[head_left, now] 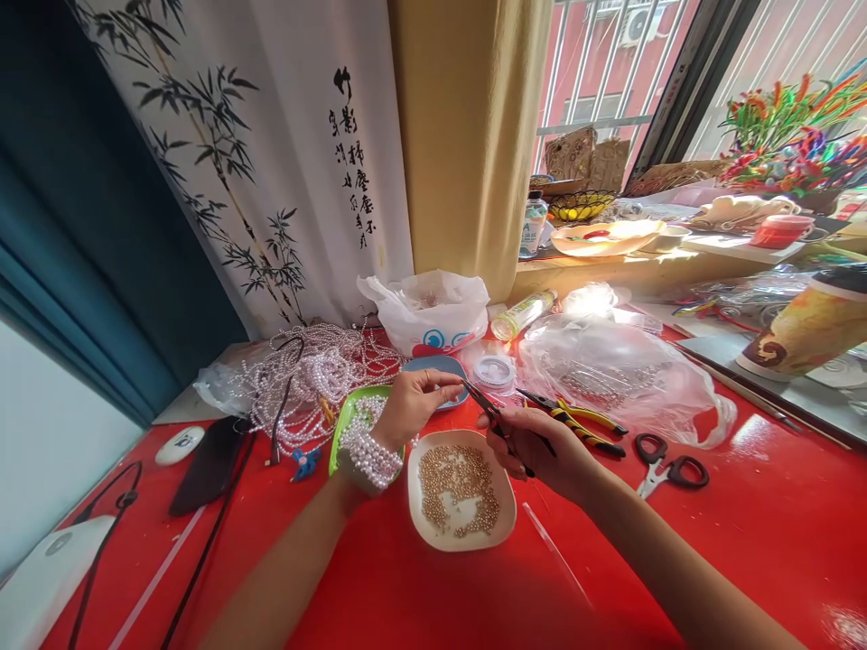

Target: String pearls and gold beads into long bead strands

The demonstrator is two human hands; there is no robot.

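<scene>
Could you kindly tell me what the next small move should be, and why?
Perhaps gently squeeze the pliers, keeping the left hand steady: the right hand grips their handles, and their tips are close to the left thumb and forefinger. Anything between those is too small to make out.

Daylight enters through the far right window point(613, 86), glaring off the surface point(765, 533); the left curtain point(60, 181) is dim.
</scene>
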